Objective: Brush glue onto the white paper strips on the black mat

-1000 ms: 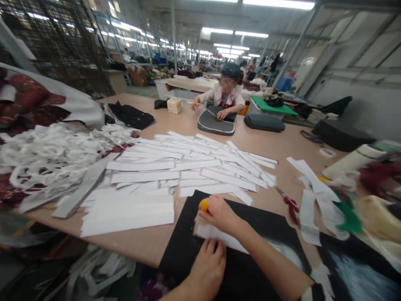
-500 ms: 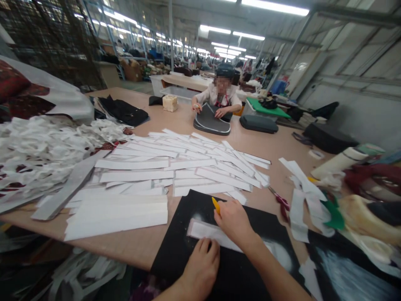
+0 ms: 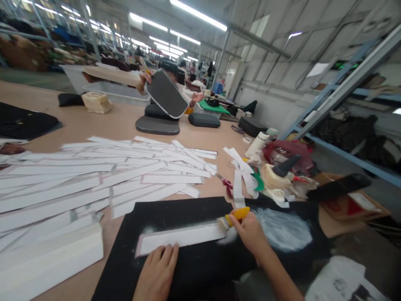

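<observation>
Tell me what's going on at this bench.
The person's right hand grips a yellow-handled brush at one end of a white strip lying on a black sheet, while the left hand presses the strip down. More white strips lie spread across the table. Across it, a co-worker holds up a grey padded panel.

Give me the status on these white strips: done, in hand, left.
Done, it seems: the squared stack at lower left. In hand: one white strip on the black board, pinned by the left hand while the right hand works a yellow-handled brush along it. Left: the loose fanned strips, probably.
</observation>
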The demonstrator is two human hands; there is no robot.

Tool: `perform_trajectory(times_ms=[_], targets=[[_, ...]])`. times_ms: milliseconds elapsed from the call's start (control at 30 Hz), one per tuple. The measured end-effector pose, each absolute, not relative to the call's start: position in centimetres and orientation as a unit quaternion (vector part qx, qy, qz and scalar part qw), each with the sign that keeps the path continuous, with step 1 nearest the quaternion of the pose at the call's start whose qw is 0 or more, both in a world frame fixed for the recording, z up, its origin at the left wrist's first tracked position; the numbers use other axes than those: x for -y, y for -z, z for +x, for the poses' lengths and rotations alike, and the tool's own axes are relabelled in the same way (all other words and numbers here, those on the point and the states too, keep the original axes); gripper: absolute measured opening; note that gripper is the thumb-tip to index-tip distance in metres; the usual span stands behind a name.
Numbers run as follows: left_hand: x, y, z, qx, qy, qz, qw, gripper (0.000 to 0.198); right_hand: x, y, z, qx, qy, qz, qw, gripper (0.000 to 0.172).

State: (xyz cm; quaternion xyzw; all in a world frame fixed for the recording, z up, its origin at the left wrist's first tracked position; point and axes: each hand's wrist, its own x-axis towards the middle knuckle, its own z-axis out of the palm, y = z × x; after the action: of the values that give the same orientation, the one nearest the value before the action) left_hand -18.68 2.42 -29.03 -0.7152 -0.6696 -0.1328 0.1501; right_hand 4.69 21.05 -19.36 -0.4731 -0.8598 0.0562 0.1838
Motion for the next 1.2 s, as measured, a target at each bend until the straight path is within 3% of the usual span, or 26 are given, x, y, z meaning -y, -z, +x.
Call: perform_trajectory(times_ms=[67,200,333,667,867,1200], targets=[[-2.5,28.9,-19.0,0.661,0.127,-0.723,0.158,0.051,-20.2,19.7,5.4,0.868,-0.101,-0.444,0.199,0.026],[-4.3,27.9,-18.9,0.654,0.128,-0.732,0.141,0.034,-19.5,20.5,6.5,0.836,-0.021,-0.489,0.248,0.031],[-8.5,26.2,-16.1,0.629,0.147,-0.759,0.078,0.022,-19.3,20.4,6.8,0.841,-0.095,-0.473,0.247,0.023],[-11.7,25.4,-11.9,0.588,0.026,-0.808,-0.038,0.021,-21.5,19.9,3.7,0.849,-0.055,-0.473,0.227,0.014],[-14.8,24.1,-10.2,0.613,0.081,-0.781,-0.088,0.024,-21.7,19.4,5.9,0.808,-0.044,-0.49,0.324,0.021],[-16.9,24.3,-6.9,0.635,0.096,-0.756,-0.13,0.022,-19.7,21.2,8.6,0.74,-0.106,-0.528,0.404,0.024]])
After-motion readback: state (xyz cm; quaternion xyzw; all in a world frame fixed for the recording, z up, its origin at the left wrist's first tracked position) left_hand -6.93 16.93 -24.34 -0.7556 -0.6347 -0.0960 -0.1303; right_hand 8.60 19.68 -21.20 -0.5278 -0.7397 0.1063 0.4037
